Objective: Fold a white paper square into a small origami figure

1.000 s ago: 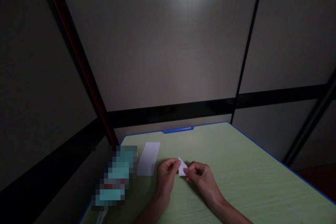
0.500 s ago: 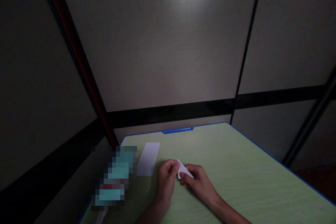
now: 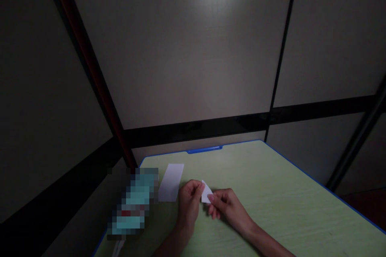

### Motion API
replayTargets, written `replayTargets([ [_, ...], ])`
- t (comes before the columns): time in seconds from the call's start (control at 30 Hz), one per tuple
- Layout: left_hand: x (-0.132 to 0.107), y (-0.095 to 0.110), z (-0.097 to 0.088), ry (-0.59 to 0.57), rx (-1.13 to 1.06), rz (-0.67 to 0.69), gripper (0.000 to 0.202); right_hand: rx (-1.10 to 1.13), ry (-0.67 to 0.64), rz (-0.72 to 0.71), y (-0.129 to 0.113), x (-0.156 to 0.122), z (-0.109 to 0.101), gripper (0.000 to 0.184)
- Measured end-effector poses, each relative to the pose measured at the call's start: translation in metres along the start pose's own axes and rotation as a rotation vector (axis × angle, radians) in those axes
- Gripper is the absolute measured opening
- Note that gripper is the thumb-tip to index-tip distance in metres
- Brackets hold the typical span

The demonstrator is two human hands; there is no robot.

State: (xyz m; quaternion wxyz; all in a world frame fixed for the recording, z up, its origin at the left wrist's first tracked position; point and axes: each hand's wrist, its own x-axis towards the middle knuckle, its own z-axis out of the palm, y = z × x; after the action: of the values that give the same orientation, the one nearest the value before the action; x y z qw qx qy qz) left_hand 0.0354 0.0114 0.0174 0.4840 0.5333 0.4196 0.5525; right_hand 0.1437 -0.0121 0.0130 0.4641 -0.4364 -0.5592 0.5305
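Between my two hands is a small folded piece of white paper (image 3: 206,194), roughly triangular, held above the green table (image 3: 289,192). My left hand (image 3: 189,198) pinches its upper left edge between thumb and fingers. On the other side, my right hand (image 3: 226,204) grips the lower right corner with the thumb on top and the fingers curled beneath. Part of the paper is hidden under the fingertips. A flat white strip of paper (image 3: 171,182) lies on the table just left of my left hand.
A phone-like device with a blurred-out turquoise screen (image 3: 137,198) lies at the table's left edge, a pale cable (image 3: 118,247) running from its lower end. The table has a blue rim and a blue handle (image 3: 205,149) at its far edge. Grey panels (image 3: 193,56) stand behind.
The right thumb and fingers have shifted left along the folded paper, so less of its right tip shows. Several right-hand fingers now show below it. My left hand has moved slightly left.
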Motion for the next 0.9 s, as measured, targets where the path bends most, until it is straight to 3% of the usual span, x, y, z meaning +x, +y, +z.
replayTargets([
  [0.2, 0.0000, 0.0023, -0.0010, 0.040, 0.081, 0.045, 0.016, -0.276, 0.084, -0.091, 0.0018, -0.0037, -0.0005, 0.044],
  [0.4, 0.0010, 0.0036, -0.0012, 0.030, 0.085, 0.072, 0.016, -0.245, 0.072, -0.106, 0.0014, -0.0059, 0.0010, 0.044],
  [0.53, 0.0010, 0.0029, -0.0020, -0.021, 0.070, 0.046, 0.017, -0.181, -0.050, -0.020, 0.0024, -0.0059, -0.0014, 0.039],
  [0.73, -0.0033, 0.0019, 0.0013, -0.024, 0.129, 0.064, 0.014, -0.284, -0.039, -0.173, 0.0022, -0.0050, -0.0024, 0.028],
  [0.9, -0.0011, 0.0033, 0.0013, -0.009, 0.154, 0.052, 0.013, -0.383, -0.021, -0.168, 0.0005, -0.0050, -0.0001, 0.030],
])
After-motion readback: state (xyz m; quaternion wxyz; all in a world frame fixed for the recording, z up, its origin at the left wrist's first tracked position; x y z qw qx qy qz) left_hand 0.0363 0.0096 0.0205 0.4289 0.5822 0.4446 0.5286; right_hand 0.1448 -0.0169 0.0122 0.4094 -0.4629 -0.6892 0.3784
